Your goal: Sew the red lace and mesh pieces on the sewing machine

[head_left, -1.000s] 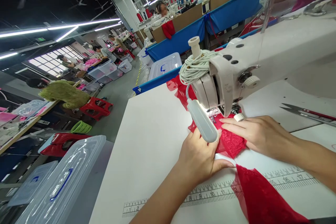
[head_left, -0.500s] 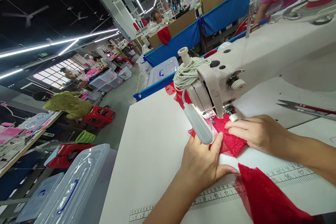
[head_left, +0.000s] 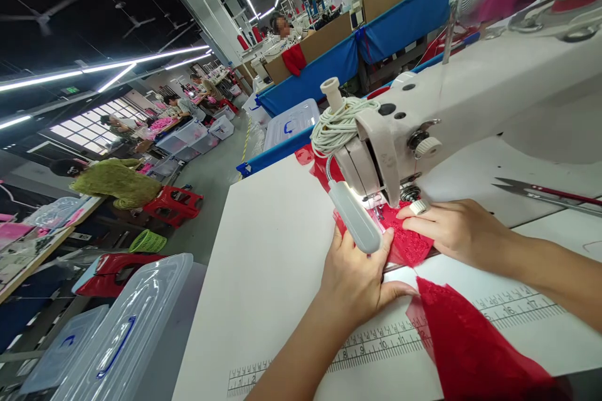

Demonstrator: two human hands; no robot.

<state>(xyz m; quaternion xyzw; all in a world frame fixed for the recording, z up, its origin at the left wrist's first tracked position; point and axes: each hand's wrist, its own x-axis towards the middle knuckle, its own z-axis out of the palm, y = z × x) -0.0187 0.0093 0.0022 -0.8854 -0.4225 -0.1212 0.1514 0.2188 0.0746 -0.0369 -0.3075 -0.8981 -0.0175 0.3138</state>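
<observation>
1. Head view: the left hand [head_left: 357, 282] lies flat and unclenched on the red lace fabric [head_left: 410, 244], fingers partly hidden under the lamp [head_left: 355, 216].
2. The right hand [head_left: 451, 232] presses the fabric with its fingers stretched out, gripping nothing.
3. The fabric sits on the white table [head_left: 273, 250] under the needle of the sewing machine [head_left: 470, 100]; its tail crosses the printed ruler [head_left: 371, 348].
4. Scissors [head_left: 545, 194] lie well apart, beyond the right hand.

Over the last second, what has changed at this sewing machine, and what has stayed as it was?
The left hand and right hand have nudged the red lace slightly toward the presser foot. Nothing grasped or released; both stay flat on it, scissors unmoved.
</observation>
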